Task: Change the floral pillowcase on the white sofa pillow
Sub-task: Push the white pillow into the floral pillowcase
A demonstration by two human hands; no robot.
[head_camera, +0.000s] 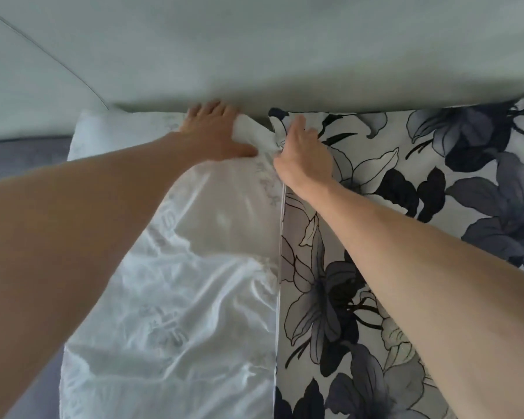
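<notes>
Fingers [208,111] of the left hand [215,133] lie straight and spread, pressing the far corner of the pillow [176,282], which lies left of the pillowcase [345,282] with its right edge against the case's open edge. Right of that corner, the right hand [303,155] rests on the pillowcase's far opening, thumb pinching the edge; whether the other fingers grip cannot be told. Beyond the pillow rises the pale sofa back [285,49].
</notes>
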